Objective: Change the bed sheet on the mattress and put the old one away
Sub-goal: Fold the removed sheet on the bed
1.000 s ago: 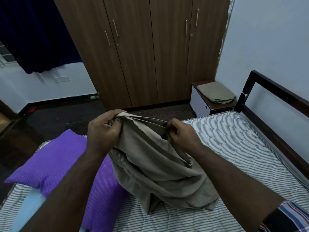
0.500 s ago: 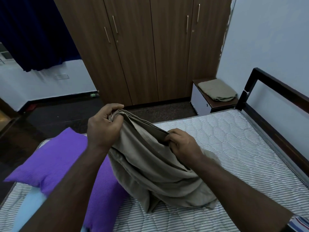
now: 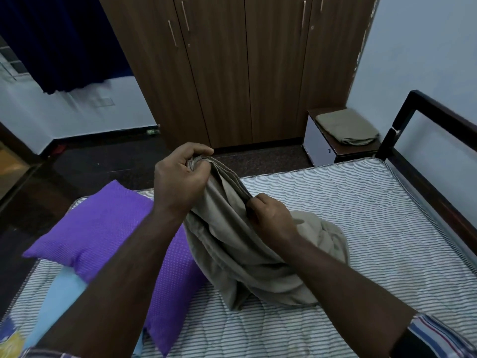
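A bunched khaki bed sheet [image 3: 240, 257] rises from the bare striped mattress [image 3: 361, 228] in the middle of the view. My left hand [image 3: 180, 182] grips its gathered top edge and holds it up. Lower and to the right, my right hand [image 3: 271, 215] pinches the sheet's folds along one edge. The rest of the sheet heaps on the mattress below both hands. A second, folded khaki sheet [image 3: 346, 127] lies on the bedside cabinet [image 3: 325, 148] beyond the bed's far corner.
A purple pillow [image 3: 108, 228] lies on the mattress at the left, over a pale blue one [image 3: 59, 288]. The dark bed frame [image 3: 438, 130] runs along the right wall. A brown wardrobe [image 3: 245, 73] stands behind, with dark floor before it.
My right hand has slid down the sheet's edge, away from my left hand, which still holds the top. The view has tilted slightly.
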